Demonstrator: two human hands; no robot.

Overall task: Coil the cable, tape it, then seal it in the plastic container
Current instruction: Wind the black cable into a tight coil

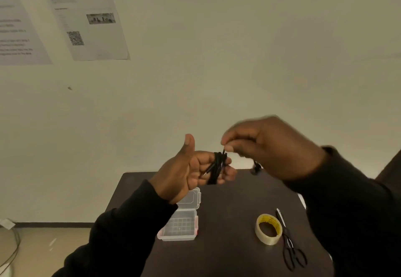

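Cable first: there's just one, black, and it's wound in several loops around the fingers of the left hand, which is held palm-up with the thumb sticking straight up, well above the table. The bundle's long axis runs roughly up and down in the shot, crossing the fingers, with a short stiff end poking out down-left toward the palm. The right hand is a bit motion-blurred, but its thumb and forefinger are pinched narrow on the strand right at the top of the coil, and a loose bit of cable with what looks like a plug end dangles under that hand (too blurry to say more about it). So two hands, both busy with the same cable, both in dark sleeves. Down on the dark table I count one clear plastic container lying open, its lid flipped back toward the wall and the base nearer the camera, with red latches on the sides; one roll of clear tape with a yellow core, lying flat over to the right; and one pair of black scissors just beside the roll, blades pointing away from the camera. Two printed sheets are stuck on the wall upper left.
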